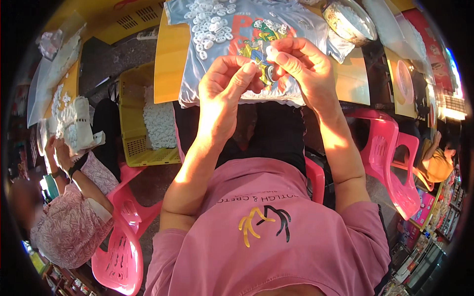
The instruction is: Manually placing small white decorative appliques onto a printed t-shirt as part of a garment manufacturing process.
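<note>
Both hands are raised over a light blue printed T-shirt [191, 81] that is spread on the table. Between thumb and fingers, my right hand [310, 68] pinches a small white oval plastic piece [271, 53]. Close beside it, my left hand [222, 81] is closed in a pinch; a tiny pale bit shows at its fingertips, too small to name. Beyond my left hand lies a loose pile of white oval plastic pieces [210, 29] with holes in them. A few more white pieces [270, 24] rest on the shirt's colourful print.
A patterned metal bowl [343, 24] with white contents stands at the far right of the yellow table [170, 59]. On the left is a yellow crate [132, 126] of white pieces. Pink plastic chairs [382, 140] stand around. A co-worker [74, 217] sits at the left, hands at another table.
</note>
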{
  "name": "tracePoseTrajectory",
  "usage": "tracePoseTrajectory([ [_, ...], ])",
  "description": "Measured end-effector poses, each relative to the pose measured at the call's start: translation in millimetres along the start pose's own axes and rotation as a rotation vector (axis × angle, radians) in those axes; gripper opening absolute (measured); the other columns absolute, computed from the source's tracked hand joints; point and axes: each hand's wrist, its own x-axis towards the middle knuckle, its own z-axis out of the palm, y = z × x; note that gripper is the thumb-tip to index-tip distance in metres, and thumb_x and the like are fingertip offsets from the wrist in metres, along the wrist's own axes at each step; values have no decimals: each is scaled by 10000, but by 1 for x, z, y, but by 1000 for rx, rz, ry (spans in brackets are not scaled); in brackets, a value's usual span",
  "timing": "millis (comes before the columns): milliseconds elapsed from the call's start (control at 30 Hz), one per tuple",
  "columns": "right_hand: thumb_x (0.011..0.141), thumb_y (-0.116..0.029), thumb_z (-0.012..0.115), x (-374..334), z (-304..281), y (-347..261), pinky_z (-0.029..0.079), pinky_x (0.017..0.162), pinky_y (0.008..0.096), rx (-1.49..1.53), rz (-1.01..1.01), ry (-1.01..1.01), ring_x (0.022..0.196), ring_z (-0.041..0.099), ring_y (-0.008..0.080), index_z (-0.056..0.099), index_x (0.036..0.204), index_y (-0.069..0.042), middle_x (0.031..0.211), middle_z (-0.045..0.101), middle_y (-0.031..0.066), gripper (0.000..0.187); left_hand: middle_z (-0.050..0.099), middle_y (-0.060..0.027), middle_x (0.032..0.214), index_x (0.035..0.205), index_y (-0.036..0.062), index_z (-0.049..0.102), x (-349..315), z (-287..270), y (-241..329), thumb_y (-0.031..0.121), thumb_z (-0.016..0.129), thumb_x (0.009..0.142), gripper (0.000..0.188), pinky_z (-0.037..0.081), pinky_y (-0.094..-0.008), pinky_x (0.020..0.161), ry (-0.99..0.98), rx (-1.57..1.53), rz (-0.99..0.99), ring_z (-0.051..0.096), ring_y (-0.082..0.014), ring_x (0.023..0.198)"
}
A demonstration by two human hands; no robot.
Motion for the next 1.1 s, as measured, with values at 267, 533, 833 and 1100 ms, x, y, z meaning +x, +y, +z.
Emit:
tracePoseTrajectory([
  [267, 896, -52, 643, -1, 11, -1, 501, 610, 228, 54, -75, 33, 682, 585, 97, 622, 1093, 37, 870, 652, 60, 217, 647, -74, 839, 963, -5, 578, 1, 5, 3, 133, 657, 909, 168, 503, -254, 685, -9, -56, 3, 613, -128, 705],
  [533, 887, -31, 650, -3, 14, -6, 503, 605, 208, -63, -121, 39, 703, 614, 90, 632, 1066, 27, 911, 673, 59, 190, 649, -77, 832, 966, -6, 577, 3, 6, 4, 125, 652, 910, 161, 503, -251, 684, 16, -53, 9, 614, -126, 702],
  [833, 892, -1, 631, -4, 18, -10, 513, 644, 204, -367, -298, 69, 713, 614, 75, 642, 1077, 27, 907, 672, 55, 187, 645, -77, 841, 971, -16, 574, 3, 5, 4, 100, 647, 909, 151, 509, -245, 687, 9, 40, 68, 623, -122, 724],
  [1100, 899, 15, 608, -9, 18, -12, 501, 613, 205, -282, -182, 47, 713, 610, 75, 641, 1095, 28, 888, 664, 43, 199, 641, -73, 840, 972, -17, 571, 1, 5, 4, 90, 639, 912, 140, 509, -239, 689, 12, 25, 72, 616, -115, 721],
])
